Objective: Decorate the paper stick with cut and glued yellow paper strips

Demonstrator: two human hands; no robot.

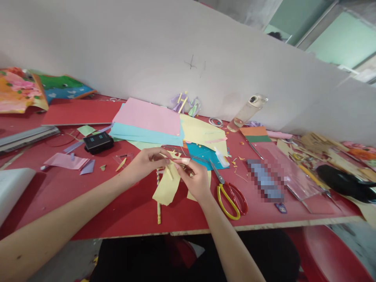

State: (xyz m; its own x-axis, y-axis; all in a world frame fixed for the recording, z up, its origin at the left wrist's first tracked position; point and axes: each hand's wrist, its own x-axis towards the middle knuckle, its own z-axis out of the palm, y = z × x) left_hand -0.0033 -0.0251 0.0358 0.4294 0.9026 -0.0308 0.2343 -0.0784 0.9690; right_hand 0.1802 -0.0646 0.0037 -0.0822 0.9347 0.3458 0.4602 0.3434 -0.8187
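Observation:
My left hand (pixel 151 161) and my right hand (pixel 196 178) meet at the fingertips above the red table. Both are closed in a pinch on a small pale yellow paper strip (pixel 169 172), mostly hidden by the fingers. Beneath them lies a larger cut piece of pale yellow paper (pixel 165 190), with small yellow scraps just behind it. A pencil (pixel 159 213) pokes out from under that paper toward the table's front edge. Right of my right hand rest scissors (pixel 228 196) with one yellow and one red handle, blades pointing away from me.
Pink paper (pixel 148 115), blue sheets (pixel 141 134) and yellow paper (pixel 199 129) lie behind my hands. A clear bottle (pixel 245 115) leans against the wall. At left are a black box (pixel 98 142) and pink scraps (pixel 66 161); a plastic sleeve (pixel 293 172) lies right.

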